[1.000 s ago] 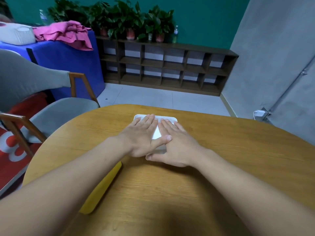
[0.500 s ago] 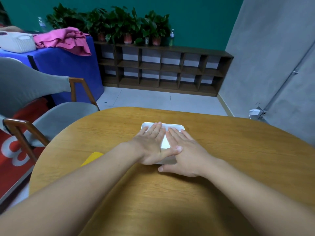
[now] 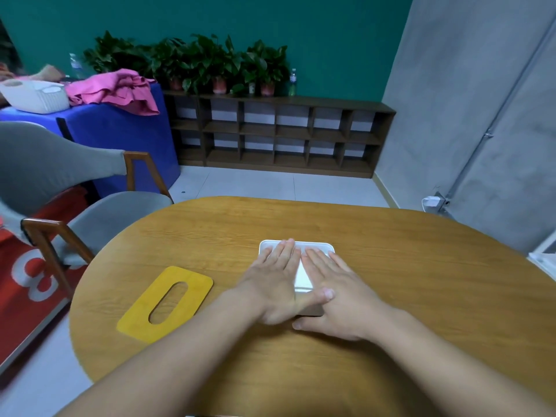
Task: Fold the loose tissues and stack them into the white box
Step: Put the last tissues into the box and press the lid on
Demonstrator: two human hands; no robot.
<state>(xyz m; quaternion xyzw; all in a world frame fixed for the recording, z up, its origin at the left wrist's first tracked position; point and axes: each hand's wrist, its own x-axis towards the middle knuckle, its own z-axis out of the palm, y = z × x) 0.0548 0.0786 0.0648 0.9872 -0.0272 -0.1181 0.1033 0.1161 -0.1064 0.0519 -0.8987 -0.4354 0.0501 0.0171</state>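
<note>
Nearest to us, at the bottom of the frame, we see two bare arms reaching up over the round wooden tabletop. In the middle of the frame our two hands lie flat, side by side, on top of the white box. The left hand has straight fingers that point away from us, and its thumb sticks out to the right and lies across the right hand. The right hand is flat too, with its fingers spread a little. Neither grip is curled round anything; both just press down with open fingers.

Between the two hands we can see a strip of white tissues inside the box. The hands hide most of the box; only its far rim and that white strip show.

To the left of the hands, well apart from them, a yellow lid with a long oval hole lies flat on the tabletop.

Farther off, at the left of the frame, stands a grey chair with wooden arms. Behind it, at the upper left, a pink cloth and a white basket sit on a blue cover. At the top middle, green plants stand in a row on a low brown shelf against the green wall.
</note>
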